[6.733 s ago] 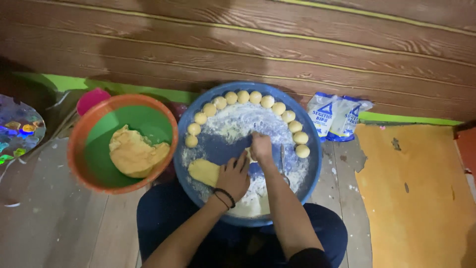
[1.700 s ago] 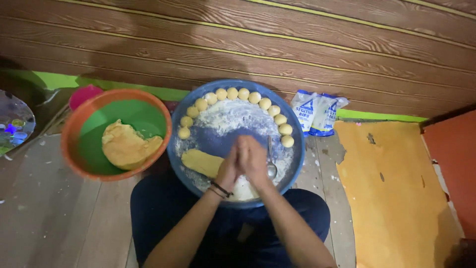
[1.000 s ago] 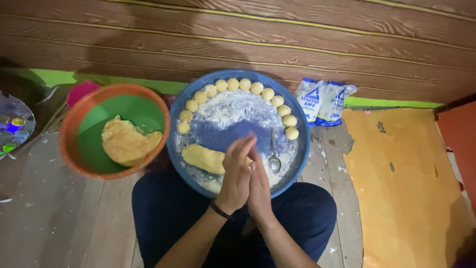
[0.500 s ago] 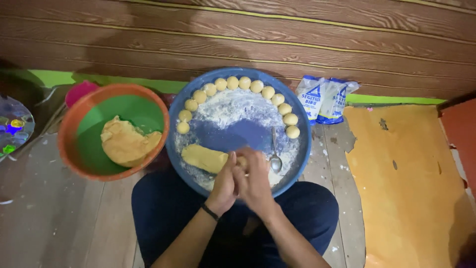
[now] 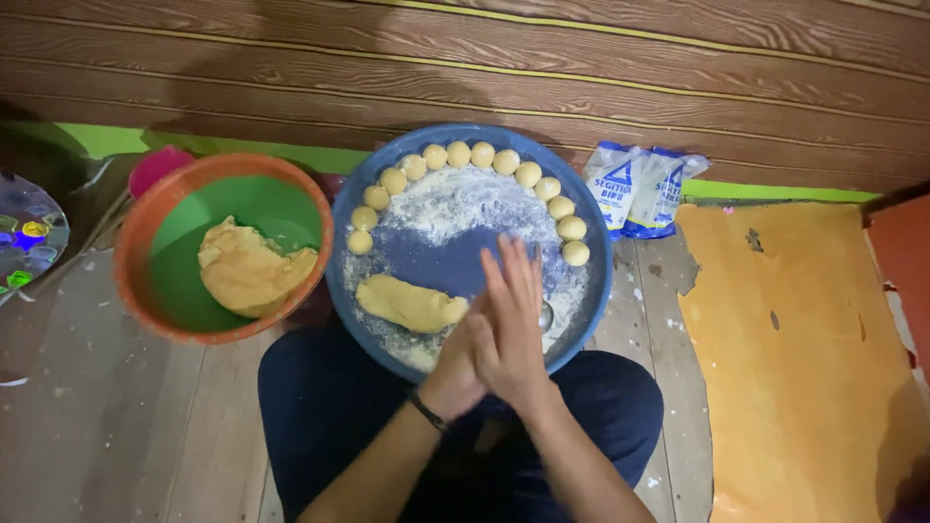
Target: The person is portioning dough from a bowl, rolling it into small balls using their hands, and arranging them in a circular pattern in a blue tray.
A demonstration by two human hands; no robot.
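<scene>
My left hand and my right hand are pressed palm to palm over the near side of a round blue tray that rests on my lap. A small dough piece sits between the palms and is hidden now. My right hand lies on top with its fingers straight. Beside my left hand, a yellow dough log lies on the tray. Several small dough balls line the far rim in an arc around a patch of white flour. A metal spoon peeks out by my right hand.
An orange bowl with a green inside stands left of the tray and holds a dough lump. Two blue and white flour bags lean on the wooden wall. A yellow mat covers the floor at right. A pink container and a shiny plate are at left.
My hands keep sliding against each other over the tray. My right hand has moved forward over the left, and the dough seen between the palms half a second ago is covered.
</scene>
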